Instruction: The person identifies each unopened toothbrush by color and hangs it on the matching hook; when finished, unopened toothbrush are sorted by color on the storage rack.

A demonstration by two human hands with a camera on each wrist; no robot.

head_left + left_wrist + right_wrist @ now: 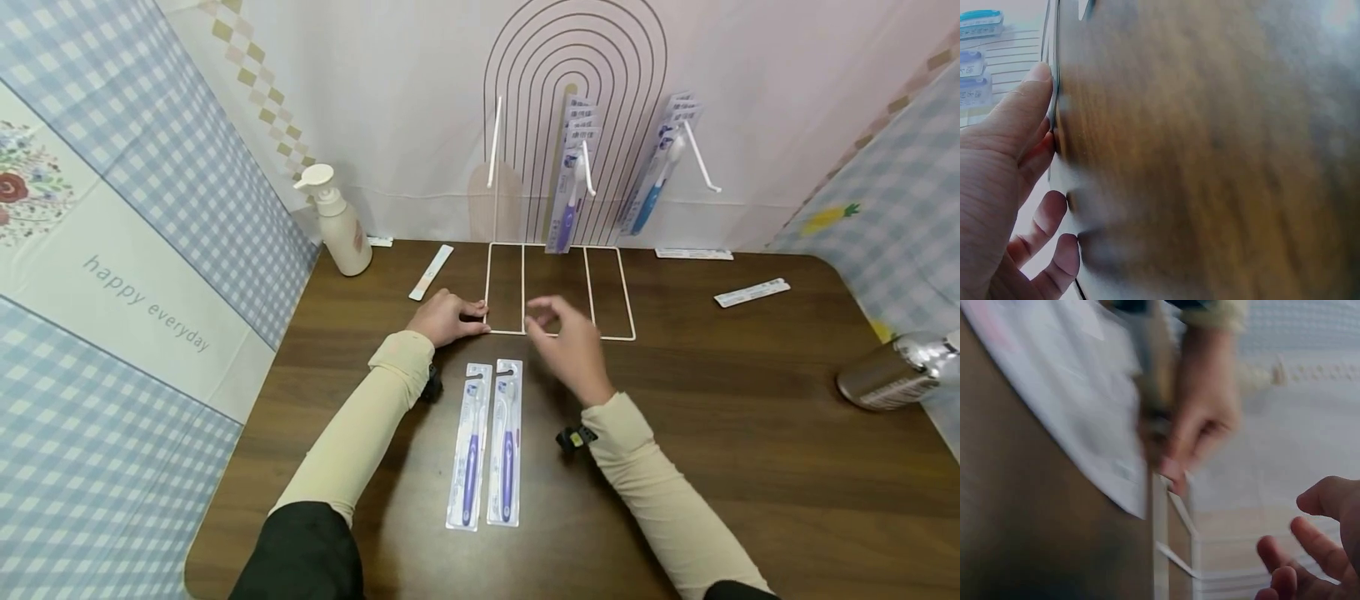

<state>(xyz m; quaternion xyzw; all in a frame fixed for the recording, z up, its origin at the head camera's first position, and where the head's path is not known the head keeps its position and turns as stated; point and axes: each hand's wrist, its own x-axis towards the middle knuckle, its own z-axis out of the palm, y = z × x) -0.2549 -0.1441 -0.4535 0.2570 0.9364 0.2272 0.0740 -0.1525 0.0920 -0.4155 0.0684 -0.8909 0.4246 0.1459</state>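
In the head view my left hand (444,318) pinches the front left corner of a white wire display rack (559,334) between thumb and fingertips. My right hand (567,346) hovers over the rack's front wire, its fingers loosely bent and apart; in the right wrist view nothing lies between those fingers (1313,547). Closer to me, two packaged purple toothbrushes (470,450) lie side by side on the table. Several purple toothbrush packs (573,179) hang from the middle hook, and blue toothbrush packs (660,167) from the right one. The left hook (495,142) is bare.
A cream pump bottle (343,225) stands at the back left. Slim white packets (431,272) lie left of the rack, with another packet (752,292) on the right. A shiny metal can (892,375) stands near the right edge. Cloth curtains (405,108) enclose the table.
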